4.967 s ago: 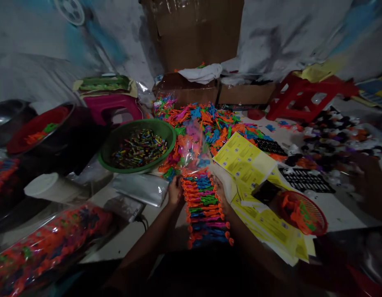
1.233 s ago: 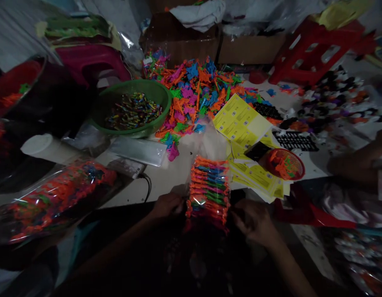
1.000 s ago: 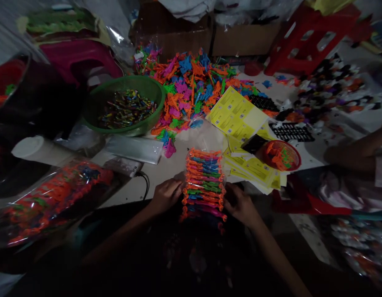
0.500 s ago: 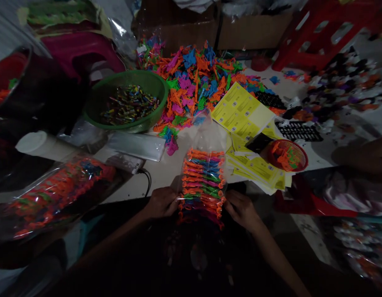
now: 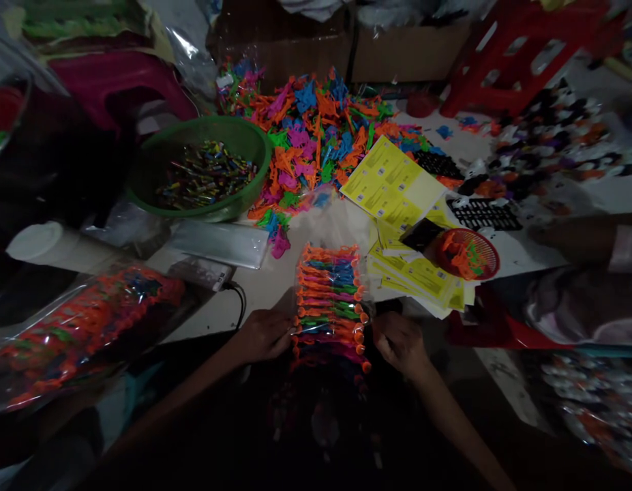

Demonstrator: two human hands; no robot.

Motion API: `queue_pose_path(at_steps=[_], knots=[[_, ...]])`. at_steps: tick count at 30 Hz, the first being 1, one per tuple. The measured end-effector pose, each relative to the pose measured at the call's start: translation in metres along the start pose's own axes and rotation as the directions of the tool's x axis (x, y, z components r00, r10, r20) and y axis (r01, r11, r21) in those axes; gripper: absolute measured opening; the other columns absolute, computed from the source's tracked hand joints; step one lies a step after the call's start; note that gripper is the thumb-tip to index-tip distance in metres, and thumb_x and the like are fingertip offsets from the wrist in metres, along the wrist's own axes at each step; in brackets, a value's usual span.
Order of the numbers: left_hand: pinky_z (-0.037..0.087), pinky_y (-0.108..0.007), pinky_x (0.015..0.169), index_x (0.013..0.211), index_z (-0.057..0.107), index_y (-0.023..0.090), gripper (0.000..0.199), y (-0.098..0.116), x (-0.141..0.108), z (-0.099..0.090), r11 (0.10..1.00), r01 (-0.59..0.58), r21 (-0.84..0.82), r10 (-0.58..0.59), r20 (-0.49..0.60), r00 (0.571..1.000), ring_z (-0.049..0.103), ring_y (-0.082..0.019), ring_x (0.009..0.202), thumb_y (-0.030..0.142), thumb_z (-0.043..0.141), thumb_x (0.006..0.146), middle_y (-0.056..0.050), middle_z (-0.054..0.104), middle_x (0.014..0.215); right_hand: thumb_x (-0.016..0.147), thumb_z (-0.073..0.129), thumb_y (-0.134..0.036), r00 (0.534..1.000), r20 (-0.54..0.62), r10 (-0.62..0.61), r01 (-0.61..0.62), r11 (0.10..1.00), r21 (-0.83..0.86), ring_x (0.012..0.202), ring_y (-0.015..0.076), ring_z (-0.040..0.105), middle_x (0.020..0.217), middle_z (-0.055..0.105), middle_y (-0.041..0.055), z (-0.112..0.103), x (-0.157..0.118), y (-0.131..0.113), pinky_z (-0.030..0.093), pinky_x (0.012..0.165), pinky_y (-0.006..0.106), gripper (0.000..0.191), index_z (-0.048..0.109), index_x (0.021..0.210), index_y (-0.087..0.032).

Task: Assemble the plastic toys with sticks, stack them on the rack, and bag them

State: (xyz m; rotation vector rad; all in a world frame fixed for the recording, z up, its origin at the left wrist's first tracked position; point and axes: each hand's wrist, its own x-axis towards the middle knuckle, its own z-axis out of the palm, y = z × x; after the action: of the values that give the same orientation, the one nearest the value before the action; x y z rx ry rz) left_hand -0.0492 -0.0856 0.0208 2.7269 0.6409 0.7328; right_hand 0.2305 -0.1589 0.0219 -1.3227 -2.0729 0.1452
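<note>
A clear plastic bag [image 5: 330, 300] filled with stacked rows of orange, pink, blue and green plastic toys lies at the table's front edge. My left hand [image 5: 266, 334] pinches the bag's left side with closed fingers. At its right side is my right hand [image 5: 399, 339], its fingers curled together close to the bag's edge; what they grip is too dark to make out. Beyond the bag spreads a large loose pile of the same coloured toys [image 5: 300, 143].
A green basin [image 5: 264, 160] of small items stands left of the pile. Yellow label sheets [image 5: 392, 181] and a red basket [image 5: 492, 259] lie at right. A filled bag [image 5: 91, 320] is at left. Another person's arm [image 5: 576, 235] shows at right.
The view has shifted slightly, so the table's objects appear a little further left. Both hands remain beside the bag, and a small gap now shows between my right hand and the toys.
</note>
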Motion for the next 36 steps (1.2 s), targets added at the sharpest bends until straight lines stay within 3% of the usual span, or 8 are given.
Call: queue_pose_path(at_steps=[5,10,14,19,24,28,33,36], knots=[[0.03,-0.026,0.047,0.062,0.049,0.017,0.024,-0.001,-0.012,0.003,0.999,-0.051,-0.012,0.051,0.034,0.998,0.042,-0.011,0.05,0.019,0.04,0.084,0.0,0.045,0.052,0.081,0.044,-0.014,0.974,0.195,-0.119,0.115,0.993,0.031,0.058,0.0118,0.049,0.063,0.055,0.0017,-0.011,-0.014,-0.012,0.037,0.054,0.025,0.013,0.054,0.074,-0.019],[0.032,-0.026,0.05,0.065,0.052,0.017,0.024,0.002,-0.016,0.003,0.993,-0.092,-0.078,0.099,0.09,0.991,0.045,-0.01,0.052,0.022,0.04,0.085,0.0,0.049,0.054,0.082,0.039,-0.016,0.96,0.278,-0.046,0.017,0.994,0.105,0.054,0.0111,0.046,0.057,0.05,0.0006,-0.022,-0.02,-0.02,0.034,0.052,0.024,0.022,0.049,0.062,-0.02],[0.033,-0.026,0.049,0.061,0.051,0.017,0.029,0.003,-0.004,-0.004,0.984,-0.101,-0.147,0.125,0.168,0.978,0.046,-0.011,0.052,0.022,0.038,0.086,-0.001,0.049,0.053,0.081,0.04,-0.017,0.938,0.346,0.032,-0.081,0.989,0.127,0.053,0.0107,0.046,0.055,0.047,0.0001,-0.025,-0.015,-0.018,0.032,0.05,0.023,0.022,0.047,0.06,-0.019],[0.034,-0.024,0.05,0.064,0.051,0.017,0.026,0.003,0.01,-0.012,0.97,-0.1,-0.22,0.151,0.23,0.961,0.047,-0.011,0.053,0.021,0.036,0.085,-0.002,0.051,0.055,0.081,0.045,-0.019,0.945,0.295,0.139,-0.154,0.988,0.028,0.06,0.0105,0.052,0.068,0.056,0.0019,-0.022,-0.009,-0.016,0.036,0.054,0.021,0.01,0.055,0.078,-0.018],[0.032,-0.025,0.048,0.061,0.051,0.017,0.031,0.007,0.003,-0.008,0.961,-0.085,-0.264,0.14,0.196,0.97,0.047,-0.01,0.05,0.022,0.036,0.087,-0.002,0.05,0.053,0.082,0.043,-0.014,0.951,0.298,0.086,-0.133,0.981,0.14,0.054,0.0089,0.046,0.058,0.048,-0.0006,-0.026,-0.021,-0.022,0.032,0.05,0.021,0.019,0.049,0.064,-0.019],[0.029,-0.026,0.046,0.057,0.049,0.017,0.032,0.012,0.0,-0.01,0.934,-0.043,-0.354,0.145,0.268,0.952,0.046,-0.009,0.046,0.023,0.039,0.086,-0.001,0.048,0.05,0.081,0.043,-0.013,0.937,0.344,0.057,-0.136,0.968,0.211,0.054,0.0091,0.046,0.057,0.047,-0.0011,-0.035,-0.028,-0.028,0.033,0.051,0.022,0.02,0.048,0.063,-0.019],[0.03,-0.025,0.047,0.058,0.051,0.017,0.03,0.015,0.005,-0.018,0.921,0.017,-0.388,0.157,0.412,0.898,0.048,-0.009,0.049,0.022,0.042,0.086,-0.002,0.052,0.053,0.079,0.04,-0.011,0.896,0.444,-0.003,-0.108,0.968,0.226,0.052,0.0095,0.045,0.054,0.047,-0.0011,-0.043,-0.026,-0.031,0.031,0.049,0.023,0.024,0.048,0.057,-0.02],[0.029,-0.026,0.046,0.057,0.051,0.017,0.03,0.015,0.005,-0.02,0.919,-0.013,-0.393,0.183,0.399,0.898,0.047,-0.009,0.047,0.022,0.043,0.085,-0.001,0.052,0.051,0.079,0.043,-0.013,0.886,0.464,-0.007,-0.109,0.969,0.223,0.052,0.0093,0.044,0.053,0.047,-0.0014,-0.045,-0.022,-0.031,0.03,0.048,0.022,0.024,0.049,0.056,-0.02]])
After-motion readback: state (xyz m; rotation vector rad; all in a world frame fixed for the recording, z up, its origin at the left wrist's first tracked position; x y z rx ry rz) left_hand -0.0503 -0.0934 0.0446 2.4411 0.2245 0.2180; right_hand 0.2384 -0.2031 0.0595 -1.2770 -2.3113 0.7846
